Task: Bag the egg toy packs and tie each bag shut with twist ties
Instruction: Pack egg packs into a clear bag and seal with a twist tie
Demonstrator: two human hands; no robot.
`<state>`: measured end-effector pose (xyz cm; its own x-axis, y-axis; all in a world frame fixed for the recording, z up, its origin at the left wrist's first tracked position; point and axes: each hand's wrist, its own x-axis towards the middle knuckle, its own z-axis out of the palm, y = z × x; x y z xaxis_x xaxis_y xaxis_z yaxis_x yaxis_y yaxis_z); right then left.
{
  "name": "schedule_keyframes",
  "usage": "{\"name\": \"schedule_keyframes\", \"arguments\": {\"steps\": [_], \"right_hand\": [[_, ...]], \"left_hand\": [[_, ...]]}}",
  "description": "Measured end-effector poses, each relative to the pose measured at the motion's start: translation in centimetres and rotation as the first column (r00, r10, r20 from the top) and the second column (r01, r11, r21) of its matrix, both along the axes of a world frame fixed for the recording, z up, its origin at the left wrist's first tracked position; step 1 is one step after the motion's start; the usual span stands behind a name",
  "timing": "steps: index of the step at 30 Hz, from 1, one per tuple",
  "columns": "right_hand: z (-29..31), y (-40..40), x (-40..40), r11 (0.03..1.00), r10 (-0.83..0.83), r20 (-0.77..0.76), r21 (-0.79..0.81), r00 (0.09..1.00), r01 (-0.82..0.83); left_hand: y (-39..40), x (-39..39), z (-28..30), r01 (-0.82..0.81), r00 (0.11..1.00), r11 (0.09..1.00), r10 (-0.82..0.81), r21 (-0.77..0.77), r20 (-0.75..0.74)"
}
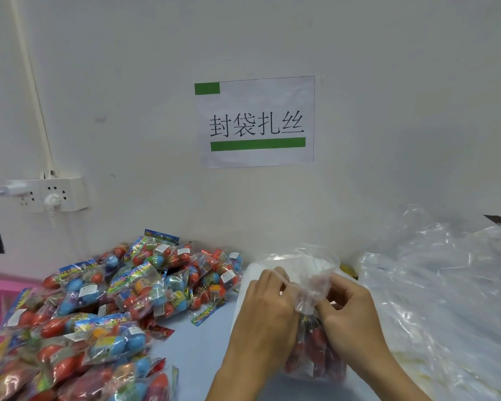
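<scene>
While both hands work at its neck, the scene reads thus:
Clear bag (313, 287): near centre, gathered at the neck, red egg toys (315, 354) inside.
Left hand (268, 302): fingers curled on the neck, pinching a pale twist tie (282, 277).
Right hand (350, 311): fingers curled, pinching the neck.
Egg toy packs (99, 308): heaped at left; label print too small to read.
Empty bags (446, 285): piled at right.
Wall sign (256, 121): "封袋扎丝", green bars.
Socket (52, 195): far left.
</scene>
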<state>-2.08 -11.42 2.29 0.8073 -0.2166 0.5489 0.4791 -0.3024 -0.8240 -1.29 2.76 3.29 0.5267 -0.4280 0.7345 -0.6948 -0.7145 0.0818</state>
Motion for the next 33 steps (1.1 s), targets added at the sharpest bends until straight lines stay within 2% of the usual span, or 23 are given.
{"name": "schedule_keyframes", "arguments": {"steps": [4, 8, 12, 14, 19, 22, 29, 33], "right_hand": [[-0.2, 0.3, 0.0, 1.0, 0.02, -0.004, 0.01, 1.0, -0.02], [-0.2, 0.5, -0.1, 0.999, 0.039, -0.01, -0.002, 0.999, -0.039], [-0.3, 0.5, -0.1, 0.998, 0.065, -0.043, 0.021, 0.997, -0.064], [-0.4, 0.5, 0.0, 0.997, 0.056, -0.054, 0.053, 0.997, -0.053], [-0.3, 0.4, 0.0, 0.998, -0.002, -0.089, 0.068, 0.996, 0.008], [-0.3, 0.5, -0.1, 0.998, -0.015, -0.09, 0.062, 0.996, 0.021], [-0.3, 0.4, 0.0, 0.998, -0.003, -0.097, 0.057, 0.995, 0.008], [-0.6, 0.3, 0.2, 0.996, -0.051, -0.112, 0.068, 0.992, 0.059]], "left_hand": [[-0.1, 0.4, -0.6, -0.045, 0.985, 0.999, 0.041, -0.019, -0.169], [-0.3, 0.9, -1.2, 0.003, 0.911, 0.954, -0.126, -0.3, -0.393], [-0.1, 1.3, -1.0, -0.036, 0.817, 0.879, -0.248, -0.475, -0.52], [0.2, 1.2, -0.9, -0.046, 0.795, 0.858, -0.279, -0.512, -0.539], [0.7, 1.3, -1.0, -0.029, 0.751, 0.879, -0.295, -0.475, -0.591], [0.8, 1.3, -1.1, -0.021, 0.758, 0.884, -0.29, -0.467, -0.584], [-0.1, 1.0, -1.0, 0.009, 0.861, 0.855, -0.271, -0.519, -0.431], [-0.2, 0.9, -1.0, 0.059, 0.941, 0.909, -0.189, -0.413, -0.281]]}}
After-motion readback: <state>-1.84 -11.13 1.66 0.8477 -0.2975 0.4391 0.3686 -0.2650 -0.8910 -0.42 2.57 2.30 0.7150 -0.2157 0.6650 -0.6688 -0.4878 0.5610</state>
